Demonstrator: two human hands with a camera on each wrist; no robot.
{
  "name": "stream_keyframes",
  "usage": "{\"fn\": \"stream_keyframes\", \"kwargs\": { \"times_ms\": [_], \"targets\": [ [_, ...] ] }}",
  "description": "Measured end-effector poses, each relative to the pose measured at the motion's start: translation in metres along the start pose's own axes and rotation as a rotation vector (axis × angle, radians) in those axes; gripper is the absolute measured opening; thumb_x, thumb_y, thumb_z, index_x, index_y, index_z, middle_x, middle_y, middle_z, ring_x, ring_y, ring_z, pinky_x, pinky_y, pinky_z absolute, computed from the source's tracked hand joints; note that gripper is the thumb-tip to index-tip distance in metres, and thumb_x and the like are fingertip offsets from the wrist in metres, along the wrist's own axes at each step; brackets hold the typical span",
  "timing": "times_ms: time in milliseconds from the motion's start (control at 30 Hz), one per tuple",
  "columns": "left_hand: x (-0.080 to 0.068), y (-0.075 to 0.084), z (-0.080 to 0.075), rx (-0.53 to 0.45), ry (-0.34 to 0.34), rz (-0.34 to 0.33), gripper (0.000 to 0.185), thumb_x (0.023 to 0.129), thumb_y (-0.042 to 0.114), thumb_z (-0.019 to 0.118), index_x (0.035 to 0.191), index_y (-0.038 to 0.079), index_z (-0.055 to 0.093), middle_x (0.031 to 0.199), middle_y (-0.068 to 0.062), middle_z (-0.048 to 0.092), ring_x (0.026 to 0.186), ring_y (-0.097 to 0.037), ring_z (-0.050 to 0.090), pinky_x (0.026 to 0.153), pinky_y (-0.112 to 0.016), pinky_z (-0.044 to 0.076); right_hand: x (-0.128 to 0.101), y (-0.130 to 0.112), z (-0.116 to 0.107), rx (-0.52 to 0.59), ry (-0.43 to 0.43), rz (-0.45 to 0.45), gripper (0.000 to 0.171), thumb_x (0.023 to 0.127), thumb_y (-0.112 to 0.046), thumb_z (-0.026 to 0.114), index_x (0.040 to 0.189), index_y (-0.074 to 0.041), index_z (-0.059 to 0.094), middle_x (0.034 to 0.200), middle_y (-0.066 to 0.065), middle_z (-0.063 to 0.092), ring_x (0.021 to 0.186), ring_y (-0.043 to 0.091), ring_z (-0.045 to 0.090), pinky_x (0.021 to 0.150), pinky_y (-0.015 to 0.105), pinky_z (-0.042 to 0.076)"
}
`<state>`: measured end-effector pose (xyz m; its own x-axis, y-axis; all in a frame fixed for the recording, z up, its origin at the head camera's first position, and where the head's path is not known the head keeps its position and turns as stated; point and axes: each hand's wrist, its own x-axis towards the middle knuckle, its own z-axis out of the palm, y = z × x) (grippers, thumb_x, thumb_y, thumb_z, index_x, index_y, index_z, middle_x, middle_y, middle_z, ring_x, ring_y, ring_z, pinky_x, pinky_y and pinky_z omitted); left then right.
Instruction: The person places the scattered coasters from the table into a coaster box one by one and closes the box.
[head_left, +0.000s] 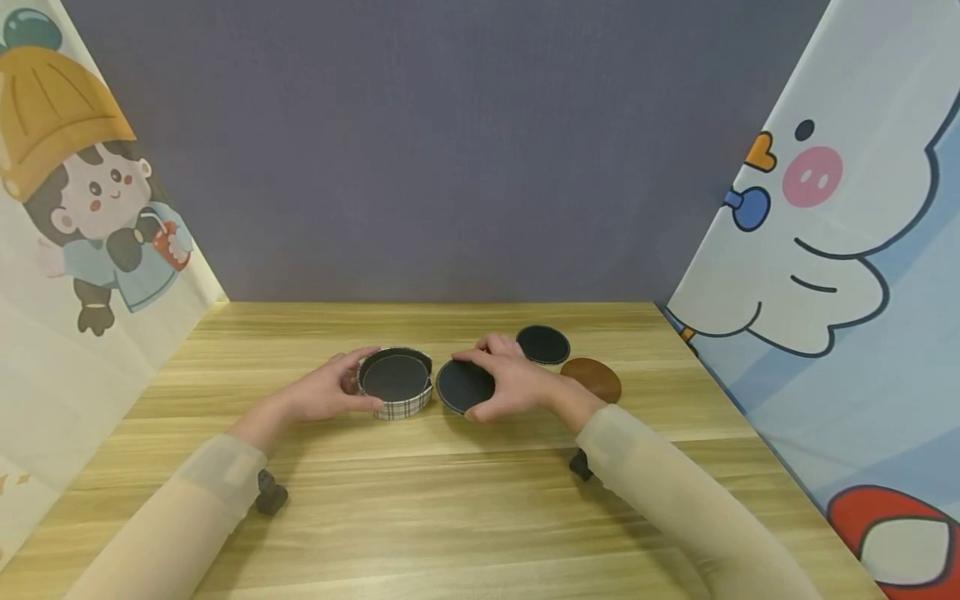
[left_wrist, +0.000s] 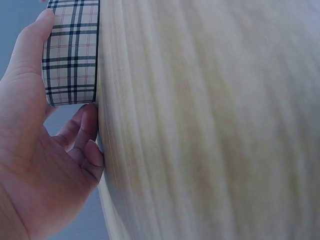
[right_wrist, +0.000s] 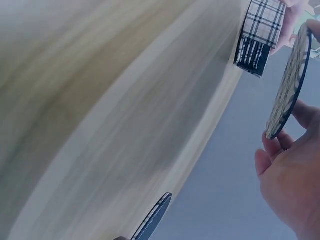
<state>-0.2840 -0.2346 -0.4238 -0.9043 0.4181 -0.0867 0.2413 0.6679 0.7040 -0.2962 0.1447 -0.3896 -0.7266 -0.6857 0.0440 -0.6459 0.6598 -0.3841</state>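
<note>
Gripping the plaid holder with the left hand, thumb and fingers curling round its left wall; in the left wrist view, thumb lying along the checked band, fingers tucking in just below it against the table. Pinching a black disc by its edge with the right hand, fingers curling over the top, thumb underneath; disc tilting up off the table just right of the holder, close beside it, plaid pattern showing on its underside in the right wrist view.

Carrying no readable writing, brand or label anywhere on the holder or discs.

Standing upright at table centre, the holder containing one dark disc lying flat inside it.

Lying flat right of the right hand, a second black disc farther back and a brown disc nearer, overlapping or just touching, hard to tell.

Showing cartoon prints on the side cloths.
</note>
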Motion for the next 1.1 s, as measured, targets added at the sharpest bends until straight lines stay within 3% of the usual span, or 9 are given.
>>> {"fn": "stream_keyframes", "kwargs": {
  "times_ms": [300, 833, 1100],
  "targets": [
    [-0.001, 0.001, 0.0, 0.017, 0.003, 0.006, 0.109, 0.092, 0.049, 0.09, 0.175, 0.018, 0.026, 0.149, -0.031, 0.045, 0.118, -0.032, 0.064, 0.094, -0.044, 0.058, 0.018, -0.007, 0.001, -0.031, 0.008, 0.012, 0.1, 0.078, -0.06, 0.083, 0.168, -0.037, 0.044, 0.149, 0.005, 0.043, 0.133, 0.027, 0.038, 0.109, 0.051, 0.037],
    [-0.001, -0.001, -0.002, 0.01, -0.011, -0.007, 0.107, 0.094, 0.052, 0.087, 0.175, 0.022, 0.026, 0.153, -0.029, 0.043, 0.123, -0.034, 0.064, 0.097, -0.046, 0.057, 0.055, -0.025, 0.012, -0.005, -0.007, -0.009, 0.102, 0.078, -0.059, 0.084, 0.168, -0.027, 0.047, 0.147, 0.008, 0.044, 0.137, 0.028, 0.037, 0.116, 0.05, 0.034],
    [-0.002, 0.0, -0.002, 0.021, -0.021, -0.013, 0.106, 0.095, 0.056, 0.084, 0.176, 0.024, 0.024, 0.154, -0.029, 0.041, 0.124, -0.036, 0.063, 0.095, -0.044, 0.057, 0.074, -0.037, 0.017, 0.013, -0.012, -0.002, 0.102, 0.078, -0.058, 0.084, 0.167, -0.025, 0.048, 0.147, 0.008, 0.045, 0.135, 0.027, 0.037, 0.113, 0.048, 0.035]
  ]
}}
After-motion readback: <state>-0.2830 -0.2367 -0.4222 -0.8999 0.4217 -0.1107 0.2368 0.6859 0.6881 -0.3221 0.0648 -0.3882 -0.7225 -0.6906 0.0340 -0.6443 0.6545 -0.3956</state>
